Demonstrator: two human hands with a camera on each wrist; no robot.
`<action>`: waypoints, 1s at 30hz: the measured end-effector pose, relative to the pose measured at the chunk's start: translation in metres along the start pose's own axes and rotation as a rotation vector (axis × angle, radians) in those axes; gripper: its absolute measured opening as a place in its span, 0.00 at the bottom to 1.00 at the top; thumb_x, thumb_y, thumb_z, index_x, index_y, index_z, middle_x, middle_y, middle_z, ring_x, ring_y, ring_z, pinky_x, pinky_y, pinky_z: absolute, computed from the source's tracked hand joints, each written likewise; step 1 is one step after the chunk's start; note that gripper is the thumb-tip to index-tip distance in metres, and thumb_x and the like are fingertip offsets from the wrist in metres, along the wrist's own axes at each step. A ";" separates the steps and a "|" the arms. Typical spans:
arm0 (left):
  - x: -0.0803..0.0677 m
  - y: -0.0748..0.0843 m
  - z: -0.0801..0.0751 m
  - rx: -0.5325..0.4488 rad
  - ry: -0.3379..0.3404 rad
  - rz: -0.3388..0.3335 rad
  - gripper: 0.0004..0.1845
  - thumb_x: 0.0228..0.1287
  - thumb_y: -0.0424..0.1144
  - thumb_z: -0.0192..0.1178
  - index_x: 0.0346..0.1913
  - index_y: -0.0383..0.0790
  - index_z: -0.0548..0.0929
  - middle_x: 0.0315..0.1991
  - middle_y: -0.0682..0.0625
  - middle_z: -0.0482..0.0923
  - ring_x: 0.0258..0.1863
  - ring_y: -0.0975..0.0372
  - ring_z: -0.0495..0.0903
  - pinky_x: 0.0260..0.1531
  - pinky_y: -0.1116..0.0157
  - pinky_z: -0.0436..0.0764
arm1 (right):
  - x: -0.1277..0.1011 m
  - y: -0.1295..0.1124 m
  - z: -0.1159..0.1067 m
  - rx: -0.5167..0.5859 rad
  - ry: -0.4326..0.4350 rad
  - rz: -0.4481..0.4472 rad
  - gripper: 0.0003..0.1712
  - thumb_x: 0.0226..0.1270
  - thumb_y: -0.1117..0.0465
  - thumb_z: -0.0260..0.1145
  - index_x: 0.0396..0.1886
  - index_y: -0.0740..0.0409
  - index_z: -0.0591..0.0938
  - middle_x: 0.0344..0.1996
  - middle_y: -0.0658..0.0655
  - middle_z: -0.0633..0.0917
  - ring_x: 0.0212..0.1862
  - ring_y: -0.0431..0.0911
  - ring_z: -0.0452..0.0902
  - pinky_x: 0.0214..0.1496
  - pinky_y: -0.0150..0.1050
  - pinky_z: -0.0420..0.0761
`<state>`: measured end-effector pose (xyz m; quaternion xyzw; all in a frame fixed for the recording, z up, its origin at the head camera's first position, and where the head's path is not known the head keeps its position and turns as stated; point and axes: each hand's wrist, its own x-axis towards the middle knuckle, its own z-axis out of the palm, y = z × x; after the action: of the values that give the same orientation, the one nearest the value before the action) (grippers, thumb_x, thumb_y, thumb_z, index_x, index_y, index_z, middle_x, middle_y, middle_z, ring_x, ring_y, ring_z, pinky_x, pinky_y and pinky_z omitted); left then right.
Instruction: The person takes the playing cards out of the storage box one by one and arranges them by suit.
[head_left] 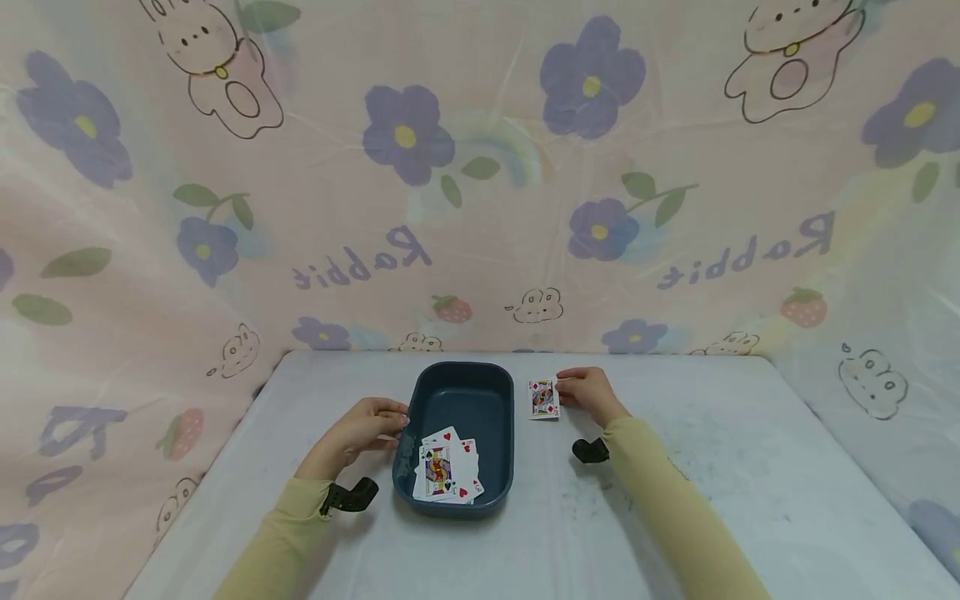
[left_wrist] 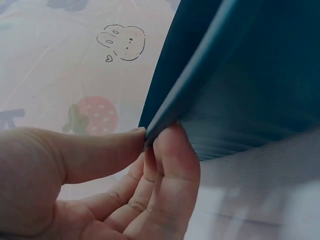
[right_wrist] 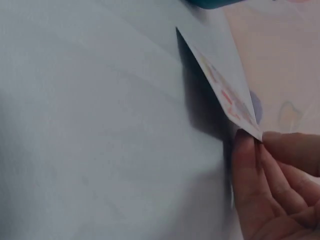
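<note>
A dark teal plastic basin (head_left: 487,417) stands on the table. My left hand (head_left: 367,429) pinches its left rim between thumb and fingers; the left wrist view shows the thumb against the rim (left_wrist: 175,92). Several playing cards (head_left: 442,471) lie overlapping in the near left part of the basin, a black-suit face card on top. To the right of the basin, my right hand (head_left: 587,393) pinches the right edge of a playing card (head_left: 543,399), a red-diamond face card, face up. In the right wrist view that card (right_wrist: 225,95) is tilted up off the table.
The white tabletop (head_left: 712,467) extends around the basin. A printed curtain (head_left: 495,225) with rabbits and flowers hangs behind the table and along its sides. A black wrist camera (head_left: 352,497) sits on each sleeved forearm.
</note>
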<state>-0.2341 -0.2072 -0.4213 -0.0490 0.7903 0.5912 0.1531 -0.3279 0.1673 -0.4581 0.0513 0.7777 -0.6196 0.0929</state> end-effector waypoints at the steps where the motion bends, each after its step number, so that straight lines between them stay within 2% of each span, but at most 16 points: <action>1: 0.000 0.001 0.000 0.000 -0.002 0.001 0.14 0.66 0.30 0.57 0.53 0.26 0.75 0.39 0.40 0.79 0.34 0.56 0.79 0.33 0.62 0.81 | -0.001 -0.001 0.001 -0.007 -0.001 -0.007 0.18 0.67 0.71 0.60 0.55 0.74 0.75 0.51 0.70 0.78 0.40 0.47 0.82 0.43 0.40 0.81; 8: 0.000 0.003 0.000 0.006 0.009 -0.002 0.13 0.67 0.29 0.56 0.52 0.26 0.75 0.38 0.41 0.80 0.32 0.57 0.79 0.33 0.61 0.82 | -0.003 -0.007 0.002 -0.017 0.010 0.001 0.18 0.67 0.73 0.58 0.56 0.76 0.74 0.54 0.73 0.75 0.46 0.52 0.81 0.49 0.44 0.79; 15: 0.001 0.002 -0.001 0.014 0.015 0.003 0.14 0.67 0.29 0.56 0.52 0.27 0.75 0.38 0.42 0.80 0.32 0.57 0.78 0.33 0.61 0.82 | -0.008 -0.011 0.001 -0.048 0.052 0.015 0.18 0.66 0.73 0.59 0.54 0.77 0.75 0.52 0.74 0.77 0.46 0.55 0.81 0.46 0.41 0.80; 22: 0.000 0.001 0.000 0.006 0.001 -0.008 0.14 0.67 0.30 0.57 0.53 0.26 0.75 0.38 0.42 0.79 0.32 0.57 0.78 0.32 0.63 0.81 | -0.012 -0.012 -0.003 -0.074 0.080 -0.005 0.17 0.65 0.73 0.57 0.53 0.78 0.76 0.46 0.71 0.81 0.44 0.51 0.81 0.45 0.39 0.80; 27: 0.001 0.000 0.001 0.007 0.009 -0.011 0.14 0.66 0.29 0.57 0.53 0.26 0.75 0.37 0.42 0.79 0.31 0.57 0.78 0.32 0.63 0.81 | -0.013 -0.019 -0.007 -0.040 0.033 -0.030 0.18 0.69 0.70 0.54 0.56 0.76 0.74 0.48 0.71 0.80 0.47 0.54 0.81 0.48 0.43 0.80; 30: 0.002 0.000 0.002 0.016 0.015 -0.010 0.14 0.67 0.29 0.56 0.53 0.27 0.75 0.37 0.42 0.79 0.32 0.57 0.78 0.32 0.62 0.82 | -0.014 -0.029 -0.007 -0.021 -0.024 -0.041 0.19 0.72 0.66 0.53 0.57 0.74 0.72 0.50 0.70 0.79 0.49 0.56 0.80 0.49 0.44 0.79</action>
<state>-0.2357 -0.2056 -0.4221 -0.0559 0.7960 0.5836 0.1505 -0.3202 0.1682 -0.4257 0.0268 0.7838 -0.6139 0.0900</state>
